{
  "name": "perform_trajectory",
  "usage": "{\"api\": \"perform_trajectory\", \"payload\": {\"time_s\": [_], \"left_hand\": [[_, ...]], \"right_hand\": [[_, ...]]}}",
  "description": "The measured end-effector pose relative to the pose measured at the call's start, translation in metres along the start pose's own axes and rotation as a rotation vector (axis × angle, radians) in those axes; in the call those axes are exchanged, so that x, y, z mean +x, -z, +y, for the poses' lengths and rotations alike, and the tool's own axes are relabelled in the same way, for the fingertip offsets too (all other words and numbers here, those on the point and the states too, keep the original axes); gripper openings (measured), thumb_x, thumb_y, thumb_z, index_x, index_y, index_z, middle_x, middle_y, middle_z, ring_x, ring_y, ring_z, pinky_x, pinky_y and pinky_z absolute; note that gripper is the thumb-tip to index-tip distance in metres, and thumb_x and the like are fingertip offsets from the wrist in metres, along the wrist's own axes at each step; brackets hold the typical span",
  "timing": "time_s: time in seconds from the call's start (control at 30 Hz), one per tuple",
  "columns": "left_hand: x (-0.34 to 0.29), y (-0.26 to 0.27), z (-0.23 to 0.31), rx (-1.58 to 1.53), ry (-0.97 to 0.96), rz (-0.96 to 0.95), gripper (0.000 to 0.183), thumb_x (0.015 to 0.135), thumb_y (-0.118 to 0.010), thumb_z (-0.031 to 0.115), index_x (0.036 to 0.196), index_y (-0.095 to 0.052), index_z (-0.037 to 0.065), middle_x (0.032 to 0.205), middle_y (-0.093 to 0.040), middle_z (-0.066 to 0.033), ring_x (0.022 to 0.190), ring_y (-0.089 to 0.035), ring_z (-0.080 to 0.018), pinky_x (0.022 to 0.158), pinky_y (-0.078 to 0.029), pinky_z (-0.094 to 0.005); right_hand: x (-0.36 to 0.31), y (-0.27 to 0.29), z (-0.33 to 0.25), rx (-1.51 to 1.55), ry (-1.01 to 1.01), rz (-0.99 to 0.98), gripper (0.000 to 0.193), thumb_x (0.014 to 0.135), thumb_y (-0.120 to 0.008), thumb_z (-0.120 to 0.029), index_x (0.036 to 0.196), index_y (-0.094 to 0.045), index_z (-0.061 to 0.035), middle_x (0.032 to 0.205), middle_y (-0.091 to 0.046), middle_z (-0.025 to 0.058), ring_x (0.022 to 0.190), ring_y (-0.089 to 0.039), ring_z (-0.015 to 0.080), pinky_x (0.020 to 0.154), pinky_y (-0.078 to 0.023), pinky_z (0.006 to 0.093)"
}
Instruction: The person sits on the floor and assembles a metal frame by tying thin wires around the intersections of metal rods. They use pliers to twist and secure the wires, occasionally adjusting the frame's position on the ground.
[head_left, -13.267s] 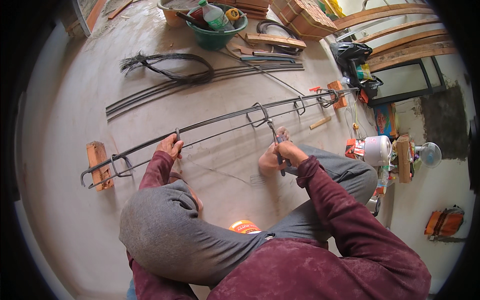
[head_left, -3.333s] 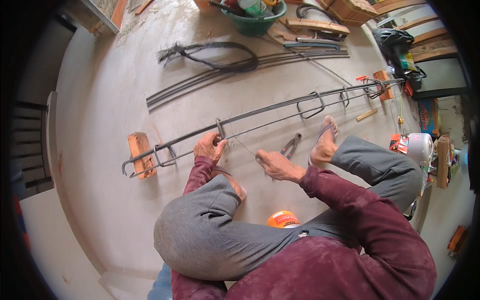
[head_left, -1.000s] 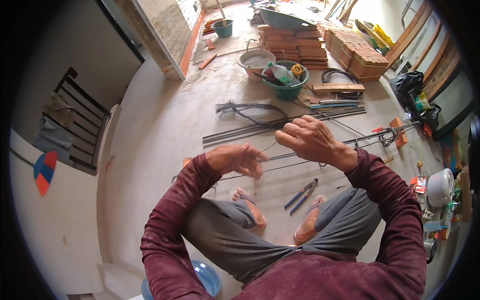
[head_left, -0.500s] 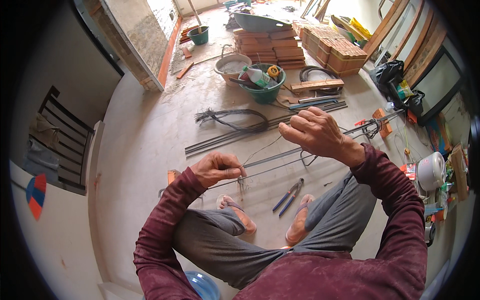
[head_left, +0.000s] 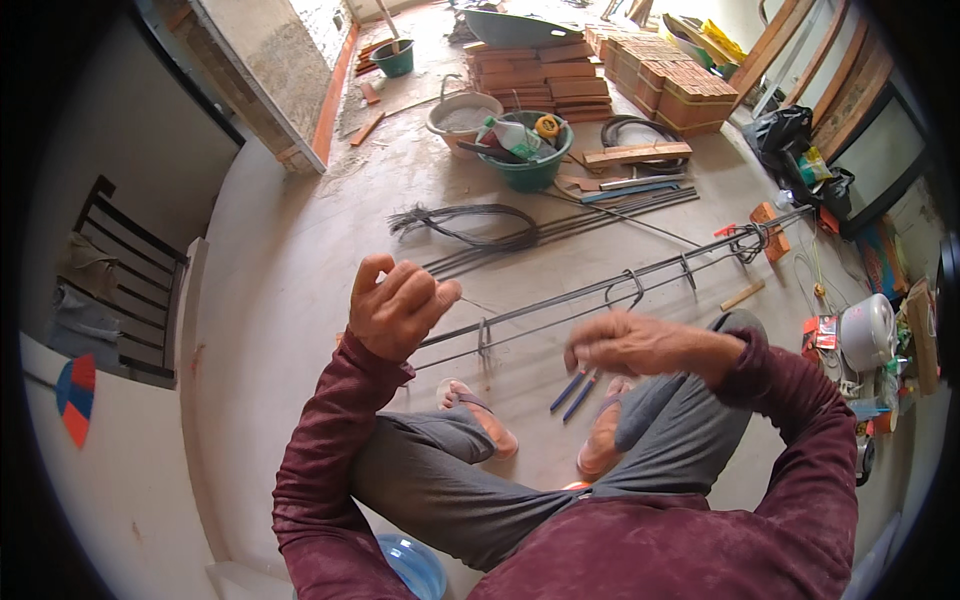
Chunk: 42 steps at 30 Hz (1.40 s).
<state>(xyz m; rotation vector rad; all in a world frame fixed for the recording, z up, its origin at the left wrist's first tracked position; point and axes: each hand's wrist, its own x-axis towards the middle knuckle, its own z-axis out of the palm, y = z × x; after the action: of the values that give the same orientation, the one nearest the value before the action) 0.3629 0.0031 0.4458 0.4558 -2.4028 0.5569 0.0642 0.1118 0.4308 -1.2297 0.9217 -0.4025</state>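
Observation:
My left hand (head_left: 395,308) is raised at the left end of the steel bars (head_left: 570,305), fingers curled, with a thin wire (head_left: 478,303) showing at its fingertips. The bars run slantwise across the floor before me, with bent steel stirrups (head_left: 622,290) around them. A stirrup (head_left: 485,342) with loose wire ends is just right of my left hand. Palm down, my right hand (head_left: 640,345) hovers on the near side of the bars, its fingers loosely stretched and slightly blurred. It hides the head of the blue-handled pliers (head_left: 572,398) between my feet. Whether it touches them is unclear.
Beyond the bars are a coil of tie wire (head_left: 480,225) and more loose rods (head_left: 600,220). Farther off are a green bucket of tools and bottles (head_left: 525,172), a pale bucket (head_left: 455,128) and stacked bricks (head_left: 545,80). A brick (head_left: 768,232) stands at the bars' right end.
My left hand has risen and moved left, off the bars. The right hand has let go of the wire and dropped from above the bars toward the pliers.

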Motion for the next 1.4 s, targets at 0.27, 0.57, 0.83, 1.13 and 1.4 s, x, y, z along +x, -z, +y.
{"api": "perform_trajectory", "payload": {"time_s": [0.27, 0.57, 0.83, 1.13, 1.4], "left_hand": [[0.0, -0.002, -0.013, -0.266, 0.672, 0.335, 0.044, 0.073, -0.079, 0.012, 0.112, -0.058, 0.01, 0.086, -0.059, -0.0006, 0.081, -0.059, -0.0163, 0.081, -0.045, -0.0336], [-0.006, -0.01, -0.005, -1.743, 1.295, 0.096, 0.04, 0.1, -0.048, 0.032, 0.122, -0.054, -0.001, 0.111, -0.065, -0.0165, 0.095, -0.068, -0.0226, 0.08, -0.059, -0.0362], [-0.008, -0.025, -0.004, -1.759, 1.329, 0.279, 0.023, 0.095, -0.059, 0.024, 0.108, -0.063, 0.005, 0.1, -0.068, -0.0087, 0.089, -0.068, -0.0193, 0.077, -0.06, -0.035], [0.013, 0.005, -0.021, -2.205, 0.217, 0.164, 0.026, 0.094, -0.061, 0.031, 0.079, -0.055, 0.011, 0.071, -0.059, -0.0038, 0.075, -0.057, -0.0186, 0.084, -0.053, -0.0386], [-0.104, -0.064, -0.084, -1.391, 0.884, -0.34, 0.037, 0.092, -0.066, 0.025, 0.12, -0.059, 0.002, 0.116, -0.063, -0.0078, 0.111, -0.057, -0.0157, 0.095, -0.046, -0.0323]], "right_hand": [[0.002, -0.027, 0.028, -0.766, 0.678, 0.595, 0.009, 0.094, -0.052, -0.013, 0.098, -0.056, -0.0067, 0.056, -0.053, 0.0096, 0.049, -0.056, 0.0243, 0.044, -0.04, 0.0359], [0.015, -0.027, 0.019, -1.204, 0.471, 0.958, 0.006, 0.083, -0.055, -0.004, 0.088, -0.053, -0.008, 0.06, -0.057, 0.0089, 0.053, -0.061, 0.0277, 0.044, -0.045, 0.0384], [0.034, -0.031, 0.024, -1.21, 0.473, 0.997, 0.004, 0.085, -0.055, -0.005, 0.088, -0.052, -0.0077, 0.061, -0.057, 0.0108, 0.056, -0.062, 0.0295, 0.046, -0.045, 0.0404], [0.035, -0.045, 0.057, 1.005, 0.216, -0.68, 0.028, 0.1, -0.049, -0.023, 0.104, -0.055, 0.0043, 0.053, -0.028, -0.0069, 0.042, -0.025, 0.005, 0.041, -0.021, 0.0228], [0.071, -0.051, 0.087, 0.111, 0.105, 0.097, 0.025, 0.099, -0.047, -0.024, 0.106, -0.059, -0.0027, 0.06, -0.044, -0.002, 0.053, -0.043, 0.0075, 0.049, -0.036, 0.0239]]}}
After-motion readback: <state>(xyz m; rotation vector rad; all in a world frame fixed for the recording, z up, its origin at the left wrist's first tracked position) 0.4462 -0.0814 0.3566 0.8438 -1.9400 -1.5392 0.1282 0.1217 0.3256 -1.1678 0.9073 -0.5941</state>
